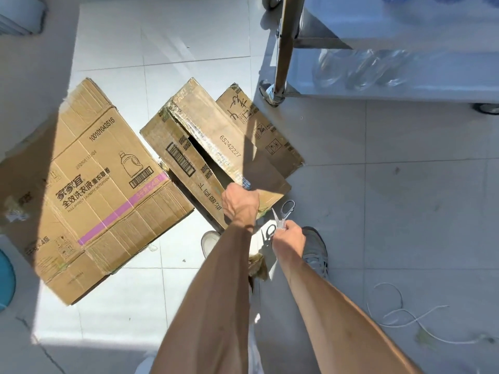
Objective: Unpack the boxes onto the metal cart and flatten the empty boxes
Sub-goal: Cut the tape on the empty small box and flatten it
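Observation:
A partly open cardboard box [189, 147] lies on the tiled floor, its top flaps parted along a dark slit. My left hand [239, 202] grips the near end of one flap. My right hand [287, 238] holds a pair of scissors [282, 214] just right of that corner, with the handle loops pointing up. A larger flattened detergent box [100, 190] lies to the left. The metal cart [378, 85] stands at the upper right, with clear bottles [359, 67] on its lower shelf.
A white cord [405, 317] curls on the floor at the lower right. My shoes [314, 251] stand near the box corner. Something blue [5, 276] sits at the left edge. Cart wheels [270, 94] rest close to the box's far flap.

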`<action>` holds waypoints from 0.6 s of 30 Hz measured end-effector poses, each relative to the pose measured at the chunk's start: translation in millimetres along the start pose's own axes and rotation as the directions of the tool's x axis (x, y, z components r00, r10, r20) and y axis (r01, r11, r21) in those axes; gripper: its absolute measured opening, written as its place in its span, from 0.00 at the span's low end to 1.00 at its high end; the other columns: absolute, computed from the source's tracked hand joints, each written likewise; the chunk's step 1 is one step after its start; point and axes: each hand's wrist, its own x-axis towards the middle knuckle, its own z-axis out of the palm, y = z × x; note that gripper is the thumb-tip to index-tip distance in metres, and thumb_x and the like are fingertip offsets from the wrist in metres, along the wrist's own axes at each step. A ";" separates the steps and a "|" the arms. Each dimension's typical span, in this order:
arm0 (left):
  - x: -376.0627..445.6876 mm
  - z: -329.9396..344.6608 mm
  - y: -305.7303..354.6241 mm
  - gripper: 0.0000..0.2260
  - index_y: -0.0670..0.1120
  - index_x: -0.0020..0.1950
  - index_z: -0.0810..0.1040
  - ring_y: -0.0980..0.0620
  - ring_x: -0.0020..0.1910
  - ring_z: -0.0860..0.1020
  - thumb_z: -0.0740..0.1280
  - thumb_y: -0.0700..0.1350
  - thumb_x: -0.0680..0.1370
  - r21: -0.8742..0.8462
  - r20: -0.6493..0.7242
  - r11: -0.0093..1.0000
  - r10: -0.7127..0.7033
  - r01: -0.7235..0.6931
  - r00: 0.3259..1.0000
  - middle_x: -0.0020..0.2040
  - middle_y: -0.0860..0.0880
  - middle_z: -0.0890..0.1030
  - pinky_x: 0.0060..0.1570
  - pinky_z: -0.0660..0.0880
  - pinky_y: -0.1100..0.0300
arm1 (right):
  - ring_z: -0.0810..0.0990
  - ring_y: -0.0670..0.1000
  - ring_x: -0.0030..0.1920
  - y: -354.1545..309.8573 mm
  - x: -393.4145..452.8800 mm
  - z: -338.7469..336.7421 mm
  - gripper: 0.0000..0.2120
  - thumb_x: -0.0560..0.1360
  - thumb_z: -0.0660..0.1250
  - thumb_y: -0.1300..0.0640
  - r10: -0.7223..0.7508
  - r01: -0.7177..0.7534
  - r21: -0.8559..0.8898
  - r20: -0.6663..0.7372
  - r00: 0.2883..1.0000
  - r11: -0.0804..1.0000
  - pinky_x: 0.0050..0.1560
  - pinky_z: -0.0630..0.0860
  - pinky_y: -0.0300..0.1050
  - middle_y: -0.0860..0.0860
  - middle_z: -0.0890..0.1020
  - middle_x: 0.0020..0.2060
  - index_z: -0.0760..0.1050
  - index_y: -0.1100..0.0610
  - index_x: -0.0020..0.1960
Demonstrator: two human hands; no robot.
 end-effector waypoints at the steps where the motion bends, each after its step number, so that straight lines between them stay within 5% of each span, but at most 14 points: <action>1: 0.8 0.0 0.3 0.05 0.42 0.40 0.75 0.50 0.36 0.77 0.70 0.36 0.73 -0.003 -0.010 1.000 -0.007 0.007 1.000 0.34 0.47 0.75 0.33 0.74 0.60 | 0.69 0.55 0.35 -0.6 1.6 3.5 0.12 0.72 0.57 0.67 0.008 -0.008 0.023 -0.006 1.000 1.000 0.28 0.59 0.45 0.52 0.71 0.29 0.62 0.56 0.33; 3: 1.3 0.8 -0.1 0.04 0.40 0.41 0.77 0.50 0.34 0.78 0.71 0.37 0.73 -0.018 -0.019 1.000 -0.022 0.022 1.000 0.36 0.46 0.78 0.33 0.76 0.60 | 0.72 0.56 0.34 -2.1 1.4 11.5 0.11 0.71 0.56 0.68 0.010 -0.009 0.126 -0.002 1.000 0.992 0.30 0.62 0.44 0.58 0.74 0.29 0.62 0.56 0.32; 7: -0.3 2.6 -0.8 0.03 0.38 0.44 0.80 0.53 0.30 0.72 0.71 0.37 0.73 -0.028 -0.090 0.999 -0.031 0.029 0.995 0.35 0.47 0.77 0.26 0.64 0.64 | 0.75 0.52 0.30 -8.7 3.2 28.9 0.08 0.72 0.57 0.68 0.089 -0.092 0.322 0.026 0.996 0.942 0.28 0.71 0.38 0.60 0.76 0.33 0.70 0.60 0.37; 10: -2.5 5.2 2.6 0.05 0.40 0.45 0.81 0.52 0.33 0.72 0.72 0.41 0.73 -0.005 -0.121 1.000 -0.013 0.012 0.993 0.38 0.47 0.80 0.23 0.57 0.65 | 0.76 0.52 0.28 -19.3 8.9 32.6 0.08 0.74 0.59 0.69 0.117 -0.102 0.423 -0.010 0.993 0.900 0.24 0.68 0.37 0.58 0.75 0.32 0.72 0.58 0.43; 12: -1.4 8.4 5.8 0.05 0.42 0.46 0.80 0.52 0.34 0.73 0.72 0.42 0.73 -0.028 -0.117 1.000 -0.010 0.006 0.993 0.41 0.47 0.82 0.24 0.57 0.65 | 0.76 0.52 0.34 -25.7 11.9 28.6 0.19 0.74 0.62 0.68 0.079 -0.050 0.307 -0.081 0.994 0.950 0.30 0.73 0.39 0.54 0.78 0.36 0.70 0.53 0.61; 14: -1.3 9.8 7.8 0.07 0.41 0.49 0.80 0.51 0.37 0.73 0.72 0.42 0.73 -0.048 -0.118 0.999 -0.014 0.008 0.993 0.41 0.46 0.81 0.25 0.56 0.65 | 0.75 0.52 0.44 -27.6 10.0 24.3 0.37 0.73 0.65 0.68 0.003 0.018 0.193 -0.111 0.994 0.981 0.47 0.76 0.44 0.52 0.77 0.45 0.56 0.46 0.76; 16: -1.6 9.6 8.2 0.09 0.40 0.51 0.80 0.50 0.39 0.75 0.72 0.42 0.73 -0.045 -0.103 0.999 -0.008 0.003 0.995 0.45 0.44 0.82 0.27 0.61 0.64 | 0.74 0.53 0.51 -25.0 2.9 20.0 0.47 0.71 0.65 0.68 -0.077 0.092 0.120 -0.118 0.990 0.988 0.55 0.73 0.50 0.51 0.75 0.54 0.44 0.40 0.78; 18: -2.5 9.1 7.4 0.09 0.40 0.52 0.79 0.49 0.42 0.79 0.71 0.41 0.74 -0.040 -0.092 0.999 0.000 -0.003 0.996 0.48 0.43 0.83 0.32 0.66 0.63 | 0.72 0.49 0.49 -15.0 -3.1 16.0 0.51 0.68 0.61 0.70 -0.162 0.168 0.093 -0.064 0.985 0.981 0.49 0.70 0.46 0.46 0.71 0.57 0.39 0.35 0.76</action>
